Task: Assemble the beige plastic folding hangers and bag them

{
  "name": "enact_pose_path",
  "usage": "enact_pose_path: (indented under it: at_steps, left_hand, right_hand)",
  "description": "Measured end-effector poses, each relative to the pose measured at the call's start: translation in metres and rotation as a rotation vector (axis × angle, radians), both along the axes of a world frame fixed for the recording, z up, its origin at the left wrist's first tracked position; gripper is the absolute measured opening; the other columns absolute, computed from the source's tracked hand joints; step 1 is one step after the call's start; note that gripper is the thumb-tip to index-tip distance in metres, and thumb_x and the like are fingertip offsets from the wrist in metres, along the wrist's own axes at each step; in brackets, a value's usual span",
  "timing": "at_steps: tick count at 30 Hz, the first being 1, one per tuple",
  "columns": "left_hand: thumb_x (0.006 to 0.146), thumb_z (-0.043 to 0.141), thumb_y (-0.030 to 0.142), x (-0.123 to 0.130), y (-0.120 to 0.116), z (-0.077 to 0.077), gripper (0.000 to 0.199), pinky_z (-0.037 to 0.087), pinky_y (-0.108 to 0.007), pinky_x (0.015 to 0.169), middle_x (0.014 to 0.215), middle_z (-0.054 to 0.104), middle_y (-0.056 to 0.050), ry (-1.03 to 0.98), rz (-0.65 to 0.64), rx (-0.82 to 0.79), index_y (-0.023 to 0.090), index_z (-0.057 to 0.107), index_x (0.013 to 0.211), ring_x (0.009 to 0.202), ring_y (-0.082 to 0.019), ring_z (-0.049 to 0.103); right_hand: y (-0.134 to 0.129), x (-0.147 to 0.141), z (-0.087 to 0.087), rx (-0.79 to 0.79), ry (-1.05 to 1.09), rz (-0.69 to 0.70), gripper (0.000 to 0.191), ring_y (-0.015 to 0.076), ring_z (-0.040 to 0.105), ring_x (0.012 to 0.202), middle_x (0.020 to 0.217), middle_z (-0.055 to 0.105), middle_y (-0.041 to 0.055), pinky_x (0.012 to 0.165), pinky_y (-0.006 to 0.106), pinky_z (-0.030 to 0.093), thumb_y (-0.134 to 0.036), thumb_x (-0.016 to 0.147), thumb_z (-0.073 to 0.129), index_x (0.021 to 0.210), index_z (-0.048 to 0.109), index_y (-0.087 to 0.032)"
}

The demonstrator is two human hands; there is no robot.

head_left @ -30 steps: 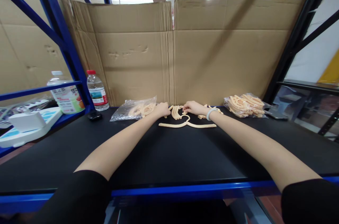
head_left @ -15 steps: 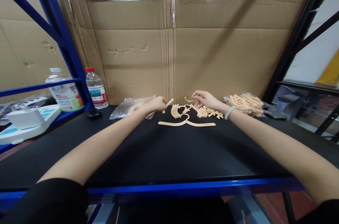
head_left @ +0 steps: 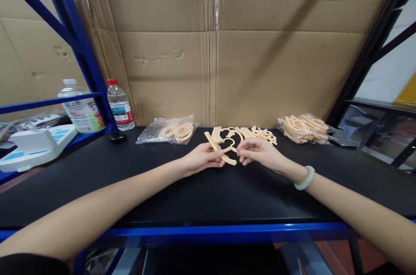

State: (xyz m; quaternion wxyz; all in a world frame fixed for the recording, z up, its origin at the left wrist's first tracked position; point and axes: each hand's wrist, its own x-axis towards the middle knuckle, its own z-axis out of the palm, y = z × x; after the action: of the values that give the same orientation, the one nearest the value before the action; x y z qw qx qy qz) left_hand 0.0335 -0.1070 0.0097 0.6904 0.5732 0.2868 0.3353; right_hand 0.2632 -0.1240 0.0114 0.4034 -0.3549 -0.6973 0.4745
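Near the middle of the black table, my left hand (head_left: pixel 204 156) is closed round a beige curved hanger piece (head_left: pixel 229 159), which slants from upper left to lower right. My right hand (head_left: pixel 258 152) has its thumb and fingers pinched at the right of the assembled hanger (head_left: pixel 229 148); what lies between those fingertips is too small to make out. The hanger's hook shows between my hands, while its arms are mostly hidden by them. Just behind, several loose beige curved pieces (head_left: pixel 216 134) and a heap of small hook pieces (head_left: pixel 264 134) lie on the table.
A plastic bag with beige rings (head_left: pixel 169 131) lies at the back left, beside a red-capped bottle (head_left: pixel 119 106) and a black object (head_left: pixel 117 136). Another bag of beige pieces (head_left: pixel 303 128) is at the back right. Cardboard (head_left: pixel 292 58) stands behind the table (head_left: pixel 201 201).
Both hands have moved nearer to me and towards each other, over the assembled hanger. My left hand has brought the curved piece along and turned it.
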Motion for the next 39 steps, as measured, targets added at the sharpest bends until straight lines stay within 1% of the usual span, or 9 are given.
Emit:
enact_pose_path:
  at_steps: [6, 10, 12, 15, 19, 21, 27, 35, 39]
  left_hand:
    - [0.066, 0.082, 0.030, 0.000, -0.007, -0.008, 0.041, 0.052, -0.030, 0.078, 0.086, 0.070, -0.007, 0.031, 0.061, 0.107, 0.014, 0.050, 0.086, 0.077, -0.014, 0.066]
    - [0.064, 0.082, 0.023, 0.000, -0.012, -0.007, 0.037, 0.052, -0.030, 0.075, 0.083, 0.069, -0.004, 0.074, 0.093, 0.188, 0.014, 0.052, 0.083, 0.075, -0.013, 0.065]
    - [0.063, 0.081, 0.022, 0.000, -0.014, -0.006, 0.034, 0.051, -0.030, 0.076, 0.081, 0.069, -0.002, 0.107, 0.122, 0.231, 0.014, 0.054, 0.081, 0.074, -0.013, 0.064]
    - [0.064, 0.080, 0.023, 0.000, -0.016, -0.005, 0.030, 0.049, -0.029, 0.078, 0.078, 0.068, -0.001, 0.151, 0.159, 0.291, 0.014, 0.057, 0.081, 0.074, -0.012, 0.063]
    - [0.065, 0.078, 0.024, 0.001, -0.018, -0.005, 0.025, 0.047, -0.026, 0.072, 0.076, 0.065, 0.000, 0.199, 0.195, 0.385, 0.014, 0.058, 0.078, 0.070, -0.011, 0.060]
    - [0.065, 0.077, 0.024, 0.001, -0.018, -0.006, 0.024, 0.045, -0.024, 0.068, 0.074, 0.062, 0.002, 0.225, 0.213, 0.429, 0.015, 0.059, 0.077, 0.067, -0.010, 0.057]
    - [0.067, 0.075, 0.025, 0.000, -0.018, -0.005, 0.021, 0.039, -0.022, 0.059, 0.069, 0.060, 0.002, 0.303, 0.208, 0.482, 0.014, 0.060, 0.077, 0.062, -0.010, 0.051]
    - [0.065, 0.074, 0.026, 0.000, -0.018, -0.004, 0.021, 0.039, -0.023, 0.058, 0.068, 0.060, 0.000, 0.363, 0.181, 0.527, 0.014, 0.060, 0.075, 0.060, -0.010, 0.050]
    - [0.065, 0.074, 0.028, 0.000, -0.018, -0.005, 0.021, 0.038, -0.023, 0.056, 0.067, 0.060, 0.000, 0.395, 0.180, 0.548, 0.014, 0.060, 0.074, 0.058, -0.010, 0.049]
  right_hand:
    - [-0.010, 0.000, -0.003, -0.145, 0.023, -0.003, 0.032, 0.0115, 0.065, 0.070, 0.090, 0.068, 0.0088, 0.061, 0.023, 0.057, -0.039, 0.078, 0.070, 0.096, 0.068, -0.012]
    - [-0.008, -0.001, -0.005, -0.169, 0.113, -0.030, 0.027, 0.0119, 0.067, 0.069, 0.090, 0.070, 0.0088, 0.062, 0.022, 0.057, -0.031, 0.071, 0.077, 0.087, 0.064, -0.013]
    - [-0.008, -0.001, -0.007, -0.189, 0.194, -0.073, 0.033, 0.0143, 0.068, 0.071, 0.086, 0.071, 0.0078, 0.065, 0.024, 0.057, -0.026, 0.067, 0.080, 0.090, 0.058, -0.015]
    - [-0.007, 0.000, -0.008, -0.230, 0.264, -0.105, 0.047, 0.0181, 0.070, 0.079, 0.087, 0.071, 0.0080, 0.072, 0.027, 0.058, -0.023, 0.065, 0.082, 0.103, 0.054, -0.018]
    - [-0.006, -0.001, -0.010, -0.250, 0.217, -0.107, 0.031, 0.0192, 0.070, 0.085, 0.096, 0.069, 0.0103, 0.075, 0.026, 0.058, -0.027, 0.066, 0.081, 0.084, 0.060, -0.014]
    - [-0.006, -0.002, -0.010, -0.248, 0.194, -0.099, 0.029, 0.0190, 0.070, 0.084, 0.097, 0.067, 0.0084, 0.074, 0.027, 0.058, -0.027, 0.064, 0.082, 0.079, 0.062, -0.014]
    - [-0.008, -0.003, -0.011, -0.231, 0.075, -0.009, 0.027, 0.0200, 0.070, 0.081, 0.079, 0.068, 0.0054, 0.073, 0.027, 0.058, -0.029, 0.065, 0.081, 0.079, 0.064, -0.013]
    - [-0.006, -0.002, -0.013, -0.131, 0.067, 0.034, 0.024, 0.0141, 0.067, 0.073, 0.075, 0.070, 0.0047, 0.070, 0.026, 0.056, -0.028, 0.067, 0.079, 0.081, 0.068, -0.012]
    - [-0.009, -0.003, -0.011, -0.180, 0.100, 0.025, 0.023, 0.0138, 0.067, 0.078, 0.082, 0.070, 0.0054, 0.075, 0.026, 0.056, -0.030, 0.070, 0.078, 0.082, 0.069, -0.013]
